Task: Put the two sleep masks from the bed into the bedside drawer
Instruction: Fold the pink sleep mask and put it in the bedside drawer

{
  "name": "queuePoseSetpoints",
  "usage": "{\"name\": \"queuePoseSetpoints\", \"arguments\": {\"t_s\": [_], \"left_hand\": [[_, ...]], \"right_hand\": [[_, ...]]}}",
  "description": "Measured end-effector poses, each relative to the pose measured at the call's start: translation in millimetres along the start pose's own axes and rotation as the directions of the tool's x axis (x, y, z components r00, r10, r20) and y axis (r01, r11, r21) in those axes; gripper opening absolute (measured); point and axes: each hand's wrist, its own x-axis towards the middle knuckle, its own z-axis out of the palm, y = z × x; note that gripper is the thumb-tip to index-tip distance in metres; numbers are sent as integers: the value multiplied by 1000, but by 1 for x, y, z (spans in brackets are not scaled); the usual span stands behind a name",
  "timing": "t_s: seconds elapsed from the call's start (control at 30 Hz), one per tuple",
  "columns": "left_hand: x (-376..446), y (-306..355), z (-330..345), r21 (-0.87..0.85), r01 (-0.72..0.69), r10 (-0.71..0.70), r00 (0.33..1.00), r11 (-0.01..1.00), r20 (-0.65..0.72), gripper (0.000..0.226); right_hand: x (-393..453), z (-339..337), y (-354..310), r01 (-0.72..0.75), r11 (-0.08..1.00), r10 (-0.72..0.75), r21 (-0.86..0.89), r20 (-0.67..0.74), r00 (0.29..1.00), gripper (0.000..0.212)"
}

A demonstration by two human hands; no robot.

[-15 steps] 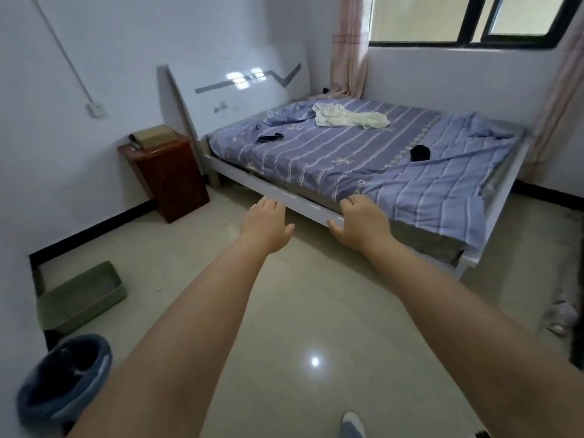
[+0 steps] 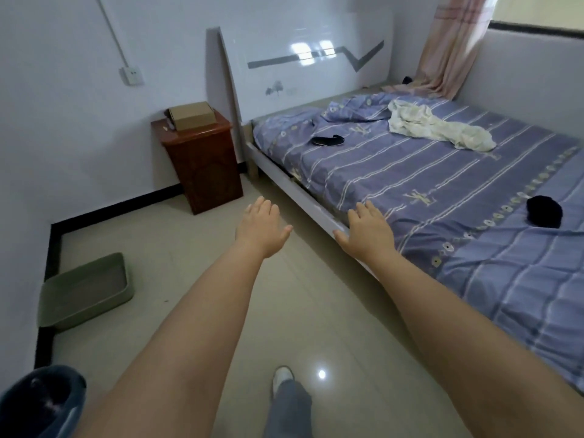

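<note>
Both my hands, left hand (image 2: 262, 229) and right hand (image 2: 368, 230), are spread empty; sleep masks at twelve o'clock (image 2: 327, 140) and two o'clock (image 2: 544, 211) await on the bed (image 2: 410, 184).

Bare floor (image 2: 177, 254) ahead — bed frame (image 2: 303, 197) right, nightstand (image 2: 202, 162) beyond.

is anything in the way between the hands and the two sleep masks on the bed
Nothing visible. Both hands, left hand and right hand, are open and empty; only bare striped sheet lies before the near-headboard mask and the crumpled black mask.
</note>
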Motion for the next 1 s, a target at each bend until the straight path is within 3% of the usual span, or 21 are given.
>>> {"name": "queuePoseSetpoints", "arguments": {"t_s": [0.4,0.7,1.0], "left_hand": [[375,-96,-13,71,-73,69,996,995,52,59],[669,-114,-19,83,-232,226,971,969,72,58],[923,-129,9,50,-362,353,926,931,130,47]], "right_hand": [[362,37,28,-162,985,158,62,65,985,54],[639,60,86,-313,945,307,98,72,949,62],[837,104,143,-446,888,440,109,70,895,61]]}}
